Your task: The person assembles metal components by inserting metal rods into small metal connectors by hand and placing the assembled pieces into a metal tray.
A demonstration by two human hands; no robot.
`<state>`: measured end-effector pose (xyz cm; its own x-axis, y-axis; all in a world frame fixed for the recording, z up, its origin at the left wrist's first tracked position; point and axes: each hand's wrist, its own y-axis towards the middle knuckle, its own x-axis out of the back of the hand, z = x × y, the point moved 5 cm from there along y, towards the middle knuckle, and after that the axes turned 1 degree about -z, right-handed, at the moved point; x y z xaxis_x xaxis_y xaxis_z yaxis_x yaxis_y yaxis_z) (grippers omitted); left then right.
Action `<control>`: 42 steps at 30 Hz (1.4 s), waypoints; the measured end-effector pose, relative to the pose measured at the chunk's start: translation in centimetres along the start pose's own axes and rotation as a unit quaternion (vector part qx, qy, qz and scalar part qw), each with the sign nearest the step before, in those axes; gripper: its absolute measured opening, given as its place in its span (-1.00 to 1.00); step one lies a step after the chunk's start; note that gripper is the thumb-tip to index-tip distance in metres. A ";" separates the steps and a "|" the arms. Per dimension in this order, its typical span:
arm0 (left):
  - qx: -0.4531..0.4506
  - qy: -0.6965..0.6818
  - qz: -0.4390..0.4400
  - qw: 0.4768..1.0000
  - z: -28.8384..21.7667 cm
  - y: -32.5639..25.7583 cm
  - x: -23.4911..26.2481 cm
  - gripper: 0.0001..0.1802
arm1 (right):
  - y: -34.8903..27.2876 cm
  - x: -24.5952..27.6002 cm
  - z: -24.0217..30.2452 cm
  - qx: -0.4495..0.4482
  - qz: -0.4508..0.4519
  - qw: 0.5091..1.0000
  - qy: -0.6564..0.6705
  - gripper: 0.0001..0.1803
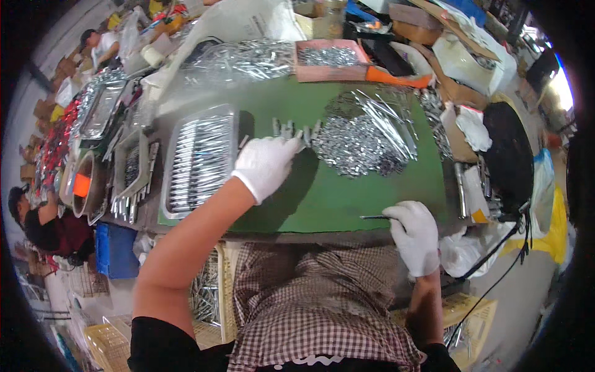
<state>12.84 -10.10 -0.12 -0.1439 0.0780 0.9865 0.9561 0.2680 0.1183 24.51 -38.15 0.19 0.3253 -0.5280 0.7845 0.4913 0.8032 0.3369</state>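
Observation:
My left hand (268, 166), in a white glove, reaches over the green mat (347, 201). Its fingers are drawn together at a small silvery metal piece, beside a short row of similar metal pieces (286, 129). At the right front of the mat, my right hand (415, 234), also gloved, is closed on a thin dark metal rod (374, 217) pointing left. A heap of small shiny metal parts (356, 146) lies right of my left hand. Left of that hand, a clear plastic tray (234, 133) holds rows of slim metal rods.
Long thin rods (390, 124) lie across the heap's far right. A pink bin (331, 73) of small parts and a loose metal pile (248, 59) stand at the back. Bins (131, 164) line the left. Two people (46, 226) are farther left.

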 end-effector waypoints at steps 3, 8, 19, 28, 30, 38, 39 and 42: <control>-0.001 -0.002 -0.053 0.999 -0.5 -0.5 1.1 -0.73 | -0.5 -0.3 -0.8 -0.003 -0.014 1.000 -0.004 -0.85; -0.113 -0.211 -0.065 0.969 -8.6 -2.7 1.2 -0.71 | -0.7 -0.4 -1.4 0.016 -0.032 0.999 -0.007 -0.87; -0.025 -0.193 -0.141 0.971 -12.2 -4.3 -2.3 -0.74 | 0.3 -0.3 -1.9 0.026 -0.032 0.999 -0.030 -0.91; -0.007 -0.173 -0.174 0.969 -12.2 -4.2 -2.5 -0.78 | 1.2 -0.3 -1.6 0.020 -0.020 0.999 -0.023 -0.93; -0.012 -0.179 -0.167 0.969 -12.2 -4.2 -2.5 -0.79 | 1.2 -0.4 -1.7 0.024 -0.026 0.999 -0.012 -0.93; -0.016 -0.166 -0.180 0.969 -12.2 -4.4 -2.9 -0.79 | 1.9 -1.0 -1.9 0.050 -0.045 0.997 -0.037 -0.93; -0.014 -0.161 -0.183 0.970 -12.2 -4.5 -2.9 -0.78 | 1.9 -1.2 -2.3 0.037 -0.061 0.997 -0.019 -0.93; -0.023 -0.160 -0.192 0.968 -12.1 -4.3 -2.8 -0.77 | 3.4 -1.2 -4.7 -0.058 -0.073 0.995 0.022 -0.90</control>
<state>12.23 -23.08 -2.00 -0.5561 0.2760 0.7839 0.8255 0.2933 0.4823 29.56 -36.06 -2.06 0.2786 -0.6500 0.7070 0.6250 0.6817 0.3804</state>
